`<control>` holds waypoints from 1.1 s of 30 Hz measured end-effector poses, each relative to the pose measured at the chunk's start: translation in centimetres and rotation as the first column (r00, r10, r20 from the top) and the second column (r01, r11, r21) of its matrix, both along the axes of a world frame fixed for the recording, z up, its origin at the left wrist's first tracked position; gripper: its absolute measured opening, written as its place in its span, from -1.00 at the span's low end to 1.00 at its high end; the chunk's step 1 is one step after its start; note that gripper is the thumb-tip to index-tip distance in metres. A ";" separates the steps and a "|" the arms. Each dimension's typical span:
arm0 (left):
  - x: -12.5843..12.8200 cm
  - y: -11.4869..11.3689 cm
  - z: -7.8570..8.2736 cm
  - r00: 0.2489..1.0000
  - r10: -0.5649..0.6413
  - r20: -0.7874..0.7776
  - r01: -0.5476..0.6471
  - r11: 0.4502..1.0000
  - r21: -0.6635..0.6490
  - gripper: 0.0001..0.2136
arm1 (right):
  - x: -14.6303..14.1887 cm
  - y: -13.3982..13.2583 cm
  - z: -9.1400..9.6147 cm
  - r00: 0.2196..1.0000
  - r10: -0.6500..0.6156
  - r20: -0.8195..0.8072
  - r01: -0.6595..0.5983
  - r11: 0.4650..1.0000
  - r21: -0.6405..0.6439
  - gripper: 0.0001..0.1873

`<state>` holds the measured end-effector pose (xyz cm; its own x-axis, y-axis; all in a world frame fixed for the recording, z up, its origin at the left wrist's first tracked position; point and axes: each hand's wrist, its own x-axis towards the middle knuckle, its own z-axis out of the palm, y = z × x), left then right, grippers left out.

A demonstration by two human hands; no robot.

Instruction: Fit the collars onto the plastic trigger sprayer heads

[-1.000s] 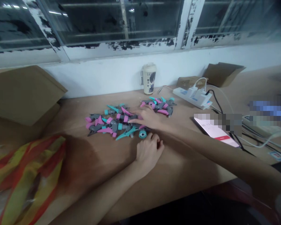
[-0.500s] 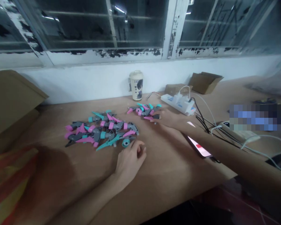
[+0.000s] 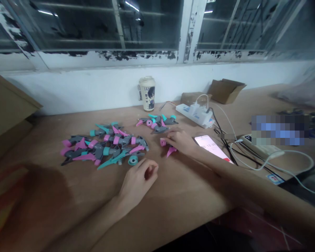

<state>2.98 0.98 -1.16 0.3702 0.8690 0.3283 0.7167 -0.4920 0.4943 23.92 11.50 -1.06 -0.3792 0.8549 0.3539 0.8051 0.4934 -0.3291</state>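
Note:
My right hand (image 3: 183,141) is closed on a trigger spray head (image 3: 171,151) with a pink collar and pink trigger, just above or on the table; my fingers hide part of its body. My left hand (image 3: 139,180) rests curled on the table, with no object visible in its fingers. Beside its fingertips lies a large pile of grey trigger spray heads (image 3: 114,141) with pink or teal collars and triggers. Farther back, left of my right hand, is a smaller group of spray heads (image 3: 157,122).
A lidded cup (image 3: 147,96) stands against the wall. To the right are a white power strip (image 3: 194,115) with cables, a lit phone (image 3: 211,148) and a cardboard box (image 3: 227,91). Another cardboard box (image 3: 10,108) and a blurred red-yellow item (image 3: 5,203) occupy the left.
My right hand has drawn a pink spray head out of the small group and toward me. My left hand stays curled by the large pile. The view has shifted slightly.

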 end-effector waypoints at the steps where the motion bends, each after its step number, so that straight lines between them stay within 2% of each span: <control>1: 0.0 0.0 0.0 1.000 -0.014 0.002 0.014 1.000 0.008 -0.89 | 0.1 -0.3 0.1 1.000 0.000 -0.005 0.000 1.000 -0.005 -0.63; 9: 0.2 0.0 0.2 1.000 -0.014 0.012 0.013 0.999 0.045 -0.88 | 0.8 -1.3 0.3 0.988 0.152 -0.006 -0.152 0.984 -0.092 -0.64; 15: 0.1 -0.3 0.4 0.997 0.045 0.060 -0.049 0.996 0.073 -0.91 | -0.5 -3.2 1.2 0.977 0.211 0.022 -0.208 0.973 -0.097 -0.70; 20: -0.1 -0.1 0.3 0.975 0.111 0.194 -0.145 0.975 0.167 -0.87 | -2.1 -5.0 1.5 0.943 0.273 -0.188 -0.287 0.957 -0.050 -0.67; 24: -0.3 -0.1 0.2 0.967 0.118 0.227 -0.161 0.969 0.185 -0.83 | -2.6 -6.0 0.9 0.910 0.233 -0.344 -0.255 0.967 -0.019 -0.65; 30: -0.5 -0.4 0.5 0.987 0.097 0.127 -0.117 0.980 0.158 -0.82 | -2.4 -7.2 0.3 0.900 0.253 -0.355 -0.256 0.966 0.041 -0.65; 33: -0.4 -0.4 0.5 0.984 0.114 0.135 -0.135 0.979 0.150 -0.81 | -2.4 -7.3 0.2 0.903 0.271 -0.334 -0.275 0.961 0.036 -0.66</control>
